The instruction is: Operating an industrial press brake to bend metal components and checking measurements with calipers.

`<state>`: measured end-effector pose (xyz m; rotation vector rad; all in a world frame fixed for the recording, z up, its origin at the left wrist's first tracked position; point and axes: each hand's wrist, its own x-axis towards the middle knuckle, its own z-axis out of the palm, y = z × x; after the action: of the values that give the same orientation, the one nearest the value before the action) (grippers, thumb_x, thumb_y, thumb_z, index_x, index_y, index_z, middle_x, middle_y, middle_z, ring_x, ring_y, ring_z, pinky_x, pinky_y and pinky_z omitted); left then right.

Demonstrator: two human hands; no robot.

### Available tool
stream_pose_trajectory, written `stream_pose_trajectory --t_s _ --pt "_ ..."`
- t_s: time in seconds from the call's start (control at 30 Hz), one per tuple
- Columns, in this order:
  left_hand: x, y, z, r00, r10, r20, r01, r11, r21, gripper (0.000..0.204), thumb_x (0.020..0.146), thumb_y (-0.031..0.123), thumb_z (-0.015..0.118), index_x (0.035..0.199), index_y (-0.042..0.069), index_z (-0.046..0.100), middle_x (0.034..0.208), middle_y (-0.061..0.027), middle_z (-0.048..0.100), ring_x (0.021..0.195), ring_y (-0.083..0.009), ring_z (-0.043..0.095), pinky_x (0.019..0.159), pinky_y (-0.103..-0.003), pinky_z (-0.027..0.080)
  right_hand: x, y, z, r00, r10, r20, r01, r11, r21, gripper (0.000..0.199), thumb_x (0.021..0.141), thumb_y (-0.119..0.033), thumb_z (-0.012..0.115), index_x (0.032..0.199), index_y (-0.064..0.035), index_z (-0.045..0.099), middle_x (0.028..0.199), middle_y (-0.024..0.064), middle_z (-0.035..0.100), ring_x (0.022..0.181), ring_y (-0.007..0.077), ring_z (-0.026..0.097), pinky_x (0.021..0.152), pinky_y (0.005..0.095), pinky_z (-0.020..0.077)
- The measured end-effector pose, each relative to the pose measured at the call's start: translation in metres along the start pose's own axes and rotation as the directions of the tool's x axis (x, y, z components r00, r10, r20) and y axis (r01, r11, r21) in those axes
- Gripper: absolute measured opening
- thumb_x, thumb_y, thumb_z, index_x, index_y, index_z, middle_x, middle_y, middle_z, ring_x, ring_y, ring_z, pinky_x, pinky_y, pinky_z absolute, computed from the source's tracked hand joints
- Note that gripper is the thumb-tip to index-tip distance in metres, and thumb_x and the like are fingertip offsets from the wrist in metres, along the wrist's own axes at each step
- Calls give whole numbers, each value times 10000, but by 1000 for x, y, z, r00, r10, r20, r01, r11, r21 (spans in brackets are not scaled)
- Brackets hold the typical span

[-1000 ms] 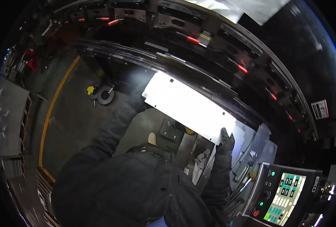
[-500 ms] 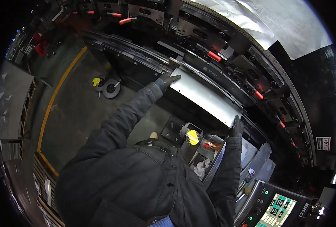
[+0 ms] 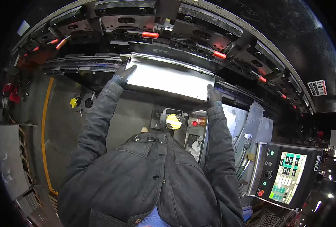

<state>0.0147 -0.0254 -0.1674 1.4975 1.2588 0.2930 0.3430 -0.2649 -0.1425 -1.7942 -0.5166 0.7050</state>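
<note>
A long, bright sheet metal piece (image 3: pixel 168 78) with a folded edge along its far side lies flat against the bed of a press brake (image 3: pixel 164 52). My gloved left hand (image 3: pixel 126 73) grips its left end, the thumb resting on the top face. At the opposite end, my gloved right hand (image 3: pixel 214 94) holds the right near corner, the thumb up along the edge. The undersides of both hands, with most of the fingers, are hidden.
Red-handled clamps (image 3: pixel 150 34) line the machine's upper beam. A control panel (image 3: pixel 281 174) with a lit screen stands at right. Beside my right arm are a caliper (image 3: pixel 246 142), a brush (image 3: pixel 251 157) and a bin (image 3: pixel 194 140). A foot pedal (image 3: pixel 173 121) sits on the floor.
The whole view has turned, so the machine and the sheet metal piece now lie more level across the picture. Both hands keep their hold at its two ends.
</note>
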Motion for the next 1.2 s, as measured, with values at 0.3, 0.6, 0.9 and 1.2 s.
stream_pose_trajectory --t_s 0.3,0.6,0.9,1.2 --pt "-13 5 22 974 118 -194 -125 992 -22 572 775 487 595 942 -59 559 845 -134 565 775 -220 530 690 -317 449 0 2 -3 995 22 100 -20 1000 -14 364 831 -386 548 724 -39 565 615 18 487 529 112 408 476 245 344" --pt "-12 1 23 965 131 -229 -131 991 13 581 787 467 579 986 -78 540 869 -150 583 782 -225 553 701 -326 460 8 9 -7 998 68 9 -67 996 -58 391 860 -379 541 799 4 598 680 25 528 568 109 437 510 227 365" --pt "-15 15 20 980 152 -130 -148 988 45 677 787 471 566 1125 -110 484 1014 -225 580 906 -284 572 798 -357 464 17 13 -9 994 98 -47 -102 990 -98 458 875 -382 519 900 69 599 761 60 566 625 131 477 566 231 400" --pt "-34 24 13 974 180 -140 -178 984 30 739 790 472 559 1212 -118 416 1120 -273 534 1017 -330 546 869 -374 444 14 14 -10 988 143 -65 -149 984 -98 479 865 -403 525 925 66 594 784 73 574 639 134 484 578 230 408"
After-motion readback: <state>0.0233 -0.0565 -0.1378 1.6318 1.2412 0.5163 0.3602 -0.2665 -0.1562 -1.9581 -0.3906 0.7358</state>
